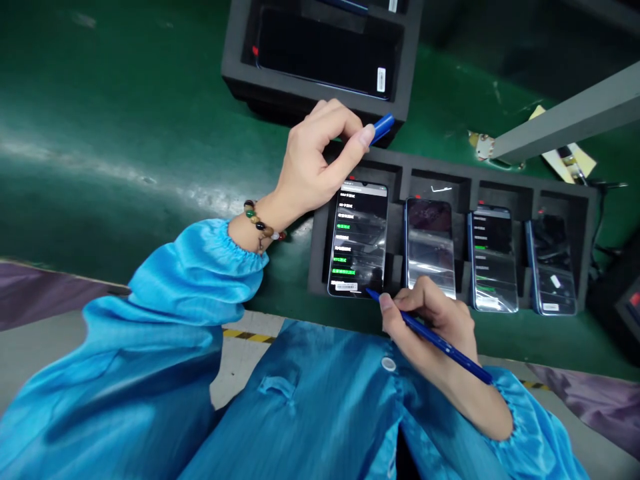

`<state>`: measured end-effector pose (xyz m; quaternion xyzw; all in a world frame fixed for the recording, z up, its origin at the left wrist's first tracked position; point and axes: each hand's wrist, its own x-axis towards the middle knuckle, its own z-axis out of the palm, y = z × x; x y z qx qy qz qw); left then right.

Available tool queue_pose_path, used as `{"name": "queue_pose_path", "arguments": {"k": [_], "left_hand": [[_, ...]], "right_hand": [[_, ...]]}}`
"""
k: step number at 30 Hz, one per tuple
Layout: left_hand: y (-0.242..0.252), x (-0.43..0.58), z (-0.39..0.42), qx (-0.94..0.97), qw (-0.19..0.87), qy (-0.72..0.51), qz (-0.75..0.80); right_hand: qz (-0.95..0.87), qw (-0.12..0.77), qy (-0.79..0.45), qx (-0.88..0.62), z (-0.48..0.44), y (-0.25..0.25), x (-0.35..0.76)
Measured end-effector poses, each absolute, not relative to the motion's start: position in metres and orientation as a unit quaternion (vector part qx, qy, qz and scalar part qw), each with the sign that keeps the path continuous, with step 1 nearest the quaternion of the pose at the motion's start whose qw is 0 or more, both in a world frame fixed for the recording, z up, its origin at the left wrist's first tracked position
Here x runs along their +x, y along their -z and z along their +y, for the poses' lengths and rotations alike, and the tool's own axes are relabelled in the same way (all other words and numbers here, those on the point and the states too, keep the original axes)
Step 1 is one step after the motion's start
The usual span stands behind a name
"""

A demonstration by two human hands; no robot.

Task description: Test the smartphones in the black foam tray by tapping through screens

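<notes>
My left hand (323, 157) is closed in a pinch on a blue pen cap (383, 129), above the leftmost phone. In my right hand (435, 320) is a blue pen (445, 347), its tip at the lower right edge of that phone (359, 240). The phone's lit screen lists white and green lines of text. To its right, a dark-screened phone (430, 240) is partly covered by my right hand. Beyond it are a phone with a lit list (494, 260) and another dark phone (553, 263). All of them rest in a black foam tray (320, 267) with separate compartments.
Another black foam tray (235, 60) at the top holds a dark phone (325, 53) with a white label. A grey metal post (570, 113) slants in from the right, near yellow paper (583, 163). The table (125, 153) is green.
</notes>
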<state>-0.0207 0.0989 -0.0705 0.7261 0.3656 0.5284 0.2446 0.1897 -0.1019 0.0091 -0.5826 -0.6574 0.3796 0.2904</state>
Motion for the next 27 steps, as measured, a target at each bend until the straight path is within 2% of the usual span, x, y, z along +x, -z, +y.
{"name": "queue_pose_path", "arguments": {"k": [9,16,22,27], "left_hand": [[0.0686,-0.0207,0.0986,0.720,0.248,-0.534,0.368],[0.0702,-0.0210,0.0996,0.717,0.239,-0.536,0.376],[0.0700,-0.0216,0.1004,0.728,0.214,-0.550,0.348],[0.0686,-0.0231,0.1000,0.729,0.216,-0.538,0.366]], "right_hand": [[-0.661,0.279,-0.385,-0.580,-0.1026,-0.0101,0.1910],[-0.648,0.313,-0.379,-0.582,-0.1026,-0.0078,0.1933],[-0.643,0.293,-0.389,-0.592,-0.1039,-0.0073,0.1945],[-0.593,0.297,-0.466,-0.585,-0.1043,-0.0104,0.1968]]}}
